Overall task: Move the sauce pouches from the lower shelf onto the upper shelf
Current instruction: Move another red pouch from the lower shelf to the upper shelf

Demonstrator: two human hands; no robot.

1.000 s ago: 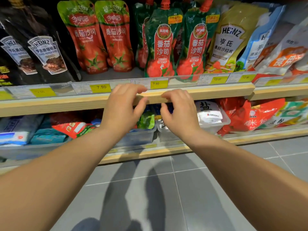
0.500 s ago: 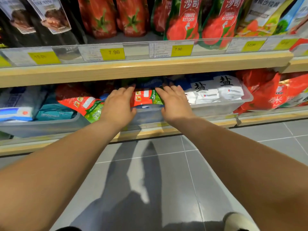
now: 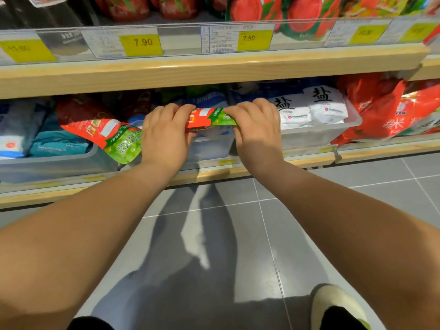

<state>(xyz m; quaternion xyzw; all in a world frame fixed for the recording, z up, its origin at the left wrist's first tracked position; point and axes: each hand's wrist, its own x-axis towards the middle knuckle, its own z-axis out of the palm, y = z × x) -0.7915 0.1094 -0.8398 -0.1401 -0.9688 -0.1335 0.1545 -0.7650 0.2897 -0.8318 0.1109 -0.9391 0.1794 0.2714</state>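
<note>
Red and green plastic shows in the middle of the frame: it is a sauce pouch held between two hands. The left hand has its fingers curled shut over the pouch's left end. The right hand has its fingers curled shut over the pouch's right end. The pouch lies sideways, on top of a clear bin that sits on the lower shelf.

Left of the hands, another pouch of the same red and green lies tilted, and its green end hangs over the front of a grey bin. Blue packs lie in that bin at the left of the frame.

Right of the hands, white salt bags with big black writing sit in a clear tub. Next to the tub, at the right edge, there are big red bags.

Across the top of the frame runs the upper shelf, made of light wood. Yellow price tags are stuck along its front, and two of them say 7.90. Red and green pouches stand on it, cut off by the top of the frame.

At the bottom is a grey tiled floor with dark shadows on it. A pale shoe shows at the lower right.
</note>
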